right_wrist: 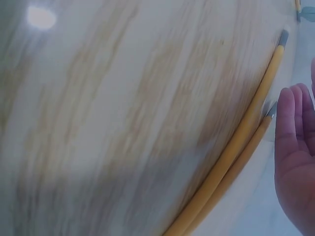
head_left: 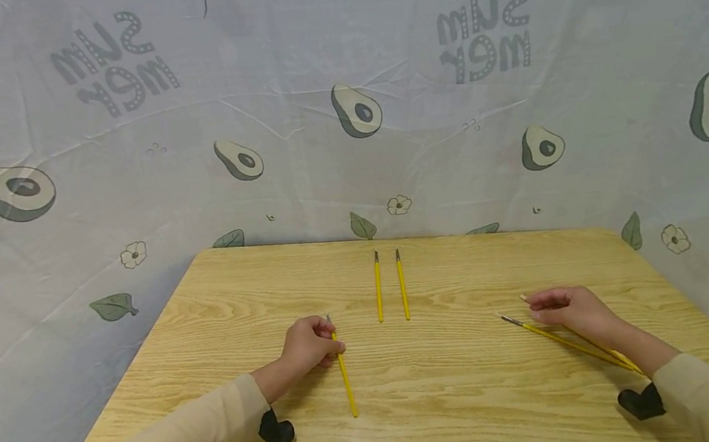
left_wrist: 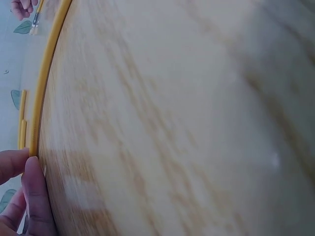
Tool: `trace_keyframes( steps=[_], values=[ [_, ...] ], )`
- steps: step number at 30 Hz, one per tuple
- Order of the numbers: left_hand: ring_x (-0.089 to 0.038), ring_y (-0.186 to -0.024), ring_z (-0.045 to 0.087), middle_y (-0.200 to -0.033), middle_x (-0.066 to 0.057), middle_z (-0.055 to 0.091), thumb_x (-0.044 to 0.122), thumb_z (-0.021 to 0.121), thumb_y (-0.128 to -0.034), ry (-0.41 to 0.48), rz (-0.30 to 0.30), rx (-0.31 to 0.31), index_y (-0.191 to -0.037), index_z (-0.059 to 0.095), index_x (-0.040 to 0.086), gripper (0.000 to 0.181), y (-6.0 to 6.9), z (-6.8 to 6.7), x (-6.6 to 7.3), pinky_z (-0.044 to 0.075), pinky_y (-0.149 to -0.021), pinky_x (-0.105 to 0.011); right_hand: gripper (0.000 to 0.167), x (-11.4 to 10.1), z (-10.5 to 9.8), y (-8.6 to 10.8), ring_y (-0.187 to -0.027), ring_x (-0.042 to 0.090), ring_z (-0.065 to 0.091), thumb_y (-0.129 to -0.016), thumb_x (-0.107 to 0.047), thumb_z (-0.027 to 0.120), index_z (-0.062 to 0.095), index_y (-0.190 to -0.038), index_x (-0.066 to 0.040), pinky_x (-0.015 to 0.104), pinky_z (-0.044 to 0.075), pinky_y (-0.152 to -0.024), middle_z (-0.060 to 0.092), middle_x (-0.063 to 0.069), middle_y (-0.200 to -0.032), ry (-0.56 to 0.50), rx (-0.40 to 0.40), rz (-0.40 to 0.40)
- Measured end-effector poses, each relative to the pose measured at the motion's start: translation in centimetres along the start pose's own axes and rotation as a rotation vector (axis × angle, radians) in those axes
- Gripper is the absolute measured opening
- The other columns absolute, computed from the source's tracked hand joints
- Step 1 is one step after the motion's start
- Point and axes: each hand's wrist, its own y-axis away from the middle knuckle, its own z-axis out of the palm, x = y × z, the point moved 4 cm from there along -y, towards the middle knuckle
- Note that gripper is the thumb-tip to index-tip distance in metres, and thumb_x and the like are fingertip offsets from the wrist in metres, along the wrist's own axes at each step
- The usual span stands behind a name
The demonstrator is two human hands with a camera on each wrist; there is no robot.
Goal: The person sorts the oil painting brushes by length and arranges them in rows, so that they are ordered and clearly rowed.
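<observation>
Avocado-printed cloth (head_left: 289,58) backs the pale wooden table (head_left: 456,379). Toward its left edge, my left hand (head_left: 310,344) pinches a yellow-handled paintbrush (head_left: 348,386) near its tip, presumably for control; nearer the right edge, my straight-fingered right hand (head_left: 571,310) clasps nothing beside two slim yellow brushes (head_left: 550,336).

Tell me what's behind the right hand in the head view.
A yellow brush and the tabletop. The brush's pale tip and lower handle show past the right hand; the stretch between is covered.

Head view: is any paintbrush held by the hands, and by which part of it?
The left hand pinches one yellow paintbrush by its handle, toward the bristle end; the right hand appears to hold nothing.
</observation>
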Motion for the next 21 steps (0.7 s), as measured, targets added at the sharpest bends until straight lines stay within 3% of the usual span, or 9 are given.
trace_keyframes(
  steps=[5, 11, 21],
  values=[
    [-0.016, -0.06, 0.058, -0.081, -0.008, 0.056, -0.005, 0.08, -0.0735, -0.014, 0.002, 0.002, -0.096, 0.065, -0.003, 0.027, 0.0, 0.0, 0.1, 0.055, -0.049, -0.03, 0.047, 0.2, 0.1, 0.1, -0.097, 0.019, 0.063, -0.089, -0.017, 0.073, 0.059, -0.124, 0.011, 0.027, 0.055, -0.074, 0.064, 0.023, -0.115, 0.021, -0.015, -0.005],
    [-0.016, -0.061, 0.059, -0.081, -0.008, 0.057, -0.006, 0.079, -0.0737, -0.017, 0.001, 0.018, -0.095, 0.066, -0.002, 0.025, 0.1, -0.1, 0.1, 0.055, -0.049, -0.03, 0.039, 0.6, 0.5, -0.1, -0.091, 0.017, 0.062, -0.087, -0.014, 0.074, 0.064, -0.118, 0.009, 0.028, 0.054, -0.069, 0.066, 0.018, -0.109, 0.076, -0.034, -0.017],
    [-0.015, -0.06, 0.058, -0.08, -0.007, 0.057, -0.007, 0.077, -0.0753, -0.045, 0.053, 0.02, -0.095, 0.066, -0.003, 0.023, 0.3, 0.1, 0.2, 0.055, -0.05, -0.029, 0.036, 1.1, 0.9, -0.1, -0.088, 0.019, 0.062, -0.085, -0.008, 0.075, 0.065, -0.114, 0.01, 0.028, 0.055, -0.069, 0.067, 0.018, -0.105, 0.036, -0.07, -0.051]
  ],
)
